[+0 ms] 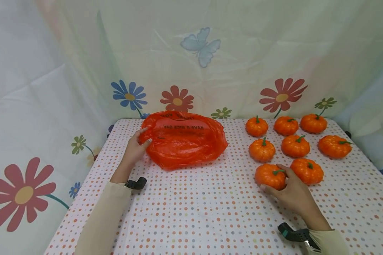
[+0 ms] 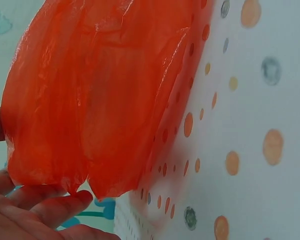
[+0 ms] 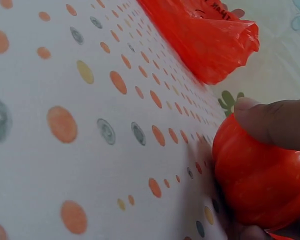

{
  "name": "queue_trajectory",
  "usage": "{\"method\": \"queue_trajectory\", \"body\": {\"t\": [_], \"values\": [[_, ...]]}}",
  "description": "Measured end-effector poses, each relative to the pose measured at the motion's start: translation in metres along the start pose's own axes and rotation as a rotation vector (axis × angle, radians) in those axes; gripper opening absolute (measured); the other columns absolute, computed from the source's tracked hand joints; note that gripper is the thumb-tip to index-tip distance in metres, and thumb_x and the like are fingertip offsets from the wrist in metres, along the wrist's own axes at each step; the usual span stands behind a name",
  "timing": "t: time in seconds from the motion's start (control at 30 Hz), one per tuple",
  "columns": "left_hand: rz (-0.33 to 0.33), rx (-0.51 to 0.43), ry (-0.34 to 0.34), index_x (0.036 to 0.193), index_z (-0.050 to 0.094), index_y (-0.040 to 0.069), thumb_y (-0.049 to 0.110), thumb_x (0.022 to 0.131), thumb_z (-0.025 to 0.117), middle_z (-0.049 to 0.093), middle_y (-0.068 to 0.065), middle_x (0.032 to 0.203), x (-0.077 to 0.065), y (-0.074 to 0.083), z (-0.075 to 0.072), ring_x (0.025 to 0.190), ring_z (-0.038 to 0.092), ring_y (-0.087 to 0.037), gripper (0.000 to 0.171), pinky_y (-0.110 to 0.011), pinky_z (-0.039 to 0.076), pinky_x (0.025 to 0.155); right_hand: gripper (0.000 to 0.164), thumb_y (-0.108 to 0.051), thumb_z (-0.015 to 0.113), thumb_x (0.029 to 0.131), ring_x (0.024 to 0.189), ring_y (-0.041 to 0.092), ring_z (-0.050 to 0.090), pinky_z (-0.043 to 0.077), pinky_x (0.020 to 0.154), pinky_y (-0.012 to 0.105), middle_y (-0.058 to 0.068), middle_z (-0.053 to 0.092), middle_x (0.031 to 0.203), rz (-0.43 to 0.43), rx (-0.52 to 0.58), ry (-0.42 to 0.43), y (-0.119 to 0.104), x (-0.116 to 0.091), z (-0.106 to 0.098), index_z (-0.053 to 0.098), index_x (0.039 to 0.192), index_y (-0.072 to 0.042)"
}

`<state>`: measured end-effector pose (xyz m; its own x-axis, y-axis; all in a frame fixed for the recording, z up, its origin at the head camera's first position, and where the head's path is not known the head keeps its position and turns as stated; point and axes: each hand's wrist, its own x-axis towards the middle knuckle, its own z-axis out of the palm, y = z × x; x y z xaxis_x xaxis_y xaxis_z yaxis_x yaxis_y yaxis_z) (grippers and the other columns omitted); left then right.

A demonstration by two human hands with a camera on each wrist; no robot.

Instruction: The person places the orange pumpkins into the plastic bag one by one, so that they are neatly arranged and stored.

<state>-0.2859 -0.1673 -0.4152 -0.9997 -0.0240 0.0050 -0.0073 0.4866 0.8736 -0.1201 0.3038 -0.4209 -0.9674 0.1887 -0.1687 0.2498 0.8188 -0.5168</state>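
A crinkled red plastic bag [image 1: 185,141] with black lettering lies at the table's left half. My left hand [image 1: 138,145] is at its left end, and loosely spread fingers [image 2: 65,205] touch the bag's edge in the left wrist view. On the right, my right hand [image 1: 290,191] grips a small orange pumpkin [image 1: 269,176] with a green stem. The thumb and fingers sit on opposite sides of that pumpkin [image 3: 260,175], which is close over the tabletop in the right wrist view. Just right of this hand lies another pumpkin [image 1: 307,170].
Several more orange pumpkins stand in rows behind, among them one in the middle [image 1: 262,150] and one at the right [image 1: 334,146]. A dotted cloth [image 1: 191,205] covers the table. A flowered curtain [image 1: 242,71] hangs along the back and sides.
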Motion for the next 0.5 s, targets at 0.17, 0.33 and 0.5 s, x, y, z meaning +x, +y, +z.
{"method": "queue_trajectory", "body": {"t": [0.17,0.33,0.5], "values": [[0.029,-0.004,0.013,0.151,0.037,0.017,0.018,0.100,0.056,0.035,-0.013,0.158,-0.003,0.000,0.002,0.145,0.035,-0.034,0.055,-0.051,0.037,0.115,0.117,-0.066,0.070,0.078,0.120,0.057,0.045,0.042,0.093,0.072,0.042,0.035,0.141,-0.043,0.040,0.060,-0.001,-0.001,-0.001,0.014,0.154,0.005],[0.009,0.034,0.049,0.151,0.038,0.018,0.029,0.102,0.053,0.033,-0.011,0.159,-0.002,-0.005,0.002,0.147,0.032,-0.033,0.053,-0.049,0.038,0.115,0.107,-0.057,0.070,0.084,0.099,0.041,0.051,0.052,0.071,0.043,0.036,0.039,0.139,-0.104,0.107,0.159,-0.007,-0.004,0.003,0.015,0.155,0.001],[-0.009,0.030,0.068,0.151,0.038,0.019,0.028,0.101,0.054,0.034,-0.011,0.159,-0.001,-0.003,0.004,0.146,0.035,-0.033,0.053,-0.049,0.043,0.111,0.098,-0.050,0.069,0.088,0.090,0.031,0.052,0.043,0.059,0.019,0.032,0.044,0.133,-0.144,0.156,0.229,-0.014,-0.009,0.005,0.018,0.155,0.000]]}}
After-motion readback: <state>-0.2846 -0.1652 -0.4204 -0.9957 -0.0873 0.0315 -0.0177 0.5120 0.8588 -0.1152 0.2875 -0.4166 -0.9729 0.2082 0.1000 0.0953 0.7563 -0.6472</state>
